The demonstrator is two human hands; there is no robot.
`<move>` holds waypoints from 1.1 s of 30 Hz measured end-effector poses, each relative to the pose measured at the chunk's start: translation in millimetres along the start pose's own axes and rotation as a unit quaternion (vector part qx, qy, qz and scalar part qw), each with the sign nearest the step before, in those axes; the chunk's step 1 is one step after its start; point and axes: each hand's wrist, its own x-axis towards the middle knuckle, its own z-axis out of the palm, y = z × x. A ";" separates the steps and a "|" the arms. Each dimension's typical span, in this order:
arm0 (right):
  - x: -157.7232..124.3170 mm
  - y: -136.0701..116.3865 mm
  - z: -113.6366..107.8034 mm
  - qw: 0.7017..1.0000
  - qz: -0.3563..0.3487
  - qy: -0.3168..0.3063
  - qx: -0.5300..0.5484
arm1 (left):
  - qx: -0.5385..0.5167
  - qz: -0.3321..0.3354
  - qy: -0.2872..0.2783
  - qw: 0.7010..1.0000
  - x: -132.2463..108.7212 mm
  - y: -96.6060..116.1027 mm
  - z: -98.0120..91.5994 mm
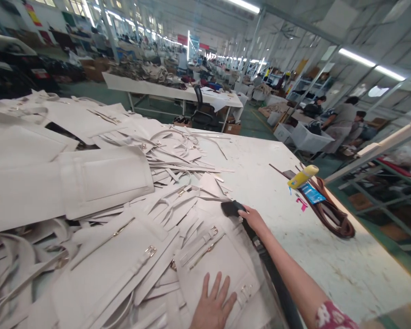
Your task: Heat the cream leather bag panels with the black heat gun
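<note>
Fingers spread, my left hand (214, 304) lies flat on an off-white leather-look bag panel (222, 256) with a zip and small buckled straps. My right hand (255, 219) is wrapped round a black hand-held tool (233, 208) whose blunt end points left, over the panel's far edge. Its exact kind is unclear. A dark length runs beneath my right forearm, partly hidden by it. Left of my hands, another zipped panel (113, 256) rests among loose straps. A larger off-white bag piece (106, 180) tops the pile farther left.
On the pale table (315, 242) at right lie a coiled brown strap bundle (334, 219), a yellow bottle (303, 176) and a blue packet (313, 193). Beyond stand another table (147, 87), a black chair (203, 109), white bins (310, 137) and several people. A metal rack (390, 183) borders the right side.
</note>
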 end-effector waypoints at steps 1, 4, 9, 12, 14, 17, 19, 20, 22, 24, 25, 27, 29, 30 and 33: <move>-3.2 2.2 -5.1 1.000 0.005 0.010 0.007 | 0.006 0.004 0.011 1.000 -0.8 -0.8 1.2; -21.9 9.7 -14.1 1.000 0.009 0.011 0.023 | 0.011 0.008 0.028 1.000 -0.9 -0.3 3.8; -43.5 13.9 7.4 1.000 0.003 0.000 0.028 | -0.034 0.019 -0.006 0.999 6.7 12.8 -4.8; -40.2 12.0 16.8 0.998 -0.001 0.054 0.037 | -0.080 0.028 -0.054 0.995 9.3 23.0 -18.6; -38.1 13.0 11.2 0.995 0.000 0.088 0.044 | -0.109 0.024 -0.074 0.991 7.7 28.5 -27.1; -43.3 19.9 -8.6 0.993 0.008 0.103 0.054 | -0.154 0.011 -0.070 0.986 5.9 31.4 -38.8; -51.7 26.5 -20.2 0.993 0.013 0.096 0.060 | -0.178 -0.034 -0.012 0.983 12.9 25.8 -51.5; -56.4 29.6 -23.8 0.994 0.017 0.091 0.063 | -0.182 -0.067 0.035 0.980 20.4 19.6 -60.5; -65.0 34.0 -26.2 0.994 0.027 0.077 0.072 | -0.177 -0.151 0.133 0.963 43.9 -0.2 -82.5; -71.0 35.4 -23.6 0.994 0.040 0.059 0.083 | -0.169 -0.230 0.173 0.943 75.5 -27.1 -103.8; -73.0 35.1 -21.5 0.994 0.045 0.051 0.090 | -0.168 -0.255 0.170 0.937 92.6 -41.3 -111.8; -75.5 33.1 -17.3 0.993 0.051 0.040 0.101 | -0.175 -0.287 0.145 0.931 125.5 -67.2 -120.0; -76.7 31.3 -14.6 0.991 0.055 0.037 0.114 | -0.188 -0.306 0.113 0.927 152.8 -85.9 -119.0; -76.9 31.1 -13.8 0.990 0.061 0.036 0.124 | -0.198 -0.314 0.099 0.923 163.6 -92.4 -116.3; -74.7 34.0 -11.4 0.984 0.073 0.033 0.158 | -0.250 -0.322 0.077 0.910 182.9 -104.1 -105.1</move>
